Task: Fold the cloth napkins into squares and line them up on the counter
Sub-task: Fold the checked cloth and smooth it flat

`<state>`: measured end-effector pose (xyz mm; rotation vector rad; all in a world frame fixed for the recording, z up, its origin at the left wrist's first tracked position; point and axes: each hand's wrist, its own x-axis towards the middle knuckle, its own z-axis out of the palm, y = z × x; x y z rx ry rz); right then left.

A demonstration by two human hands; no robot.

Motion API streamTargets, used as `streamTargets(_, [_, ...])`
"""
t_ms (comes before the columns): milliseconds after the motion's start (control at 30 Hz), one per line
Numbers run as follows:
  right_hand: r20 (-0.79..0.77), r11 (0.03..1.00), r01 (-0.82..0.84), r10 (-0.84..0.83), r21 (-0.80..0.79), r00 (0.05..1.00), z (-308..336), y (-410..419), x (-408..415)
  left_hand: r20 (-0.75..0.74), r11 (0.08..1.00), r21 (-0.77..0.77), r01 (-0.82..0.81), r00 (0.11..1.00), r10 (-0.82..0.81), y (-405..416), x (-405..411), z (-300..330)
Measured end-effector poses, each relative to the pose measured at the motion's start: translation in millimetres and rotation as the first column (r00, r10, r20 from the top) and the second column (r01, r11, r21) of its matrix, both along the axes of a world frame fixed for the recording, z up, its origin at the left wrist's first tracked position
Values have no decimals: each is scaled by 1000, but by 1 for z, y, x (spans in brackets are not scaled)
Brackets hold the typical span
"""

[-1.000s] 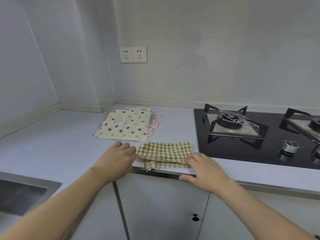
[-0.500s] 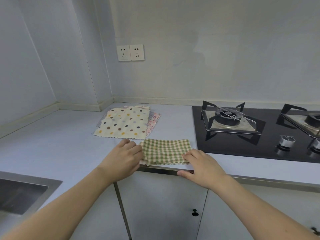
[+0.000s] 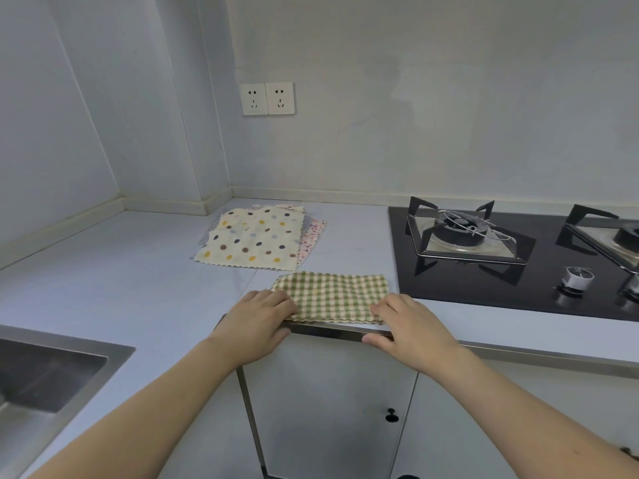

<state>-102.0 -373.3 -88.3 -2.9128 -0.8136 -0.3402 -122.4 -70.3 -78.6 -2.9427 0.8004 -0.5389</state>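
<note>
One green checked napkin lies folded into a strip at the near edge of the counter, left of the hob; the left hand presses its left end, the right hand its right end, both with flat, relaxed fingers; the first fold looks done, so next one end must be brought over the other to make a square; the unfolded pile, dotted napkin on top, waits just beyond.
</note>
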Motion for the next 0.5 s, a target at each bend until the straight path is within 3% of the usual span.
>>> streamTargets(100, [74,991,-132,130,14,989,3,-5,0,22,1000,-13,25,999,-25,6,3,10])
streamTargets(167, [32,986,-163,163,26,986,16,-7,4,-6,999,-42,10,1000,-10,9,2,23])
streamTargets(233, [-101,971,-60,85,232,991,38,-9,10,-114,971,-227,-70,992,45,7,-2,46])
streamTargets(300, [-285,833,97,75,545,956,70,-9,13,-267,858,-483,-173,963,43,0,-4,69])
streamTargets(367, [-478,585,263,248,767,843,99,-10,14,-397,644,-714,-275,917,-49,-6,-1,89])
streamTargets(400, [-544,511,342,322,789,775,109,-12,15,-447,603,-731,-319,892,-71,-8,1,95])
streamTargets(433, [-589,522,376,332,766,737,114,-15,16,-491,669,-658,-346,870,-33,-9,3,99])
streamTargets(500, [-661,740,354,160,571,733,115,-22,18,-519,887,-270,-375,832,194,-12,6,96])
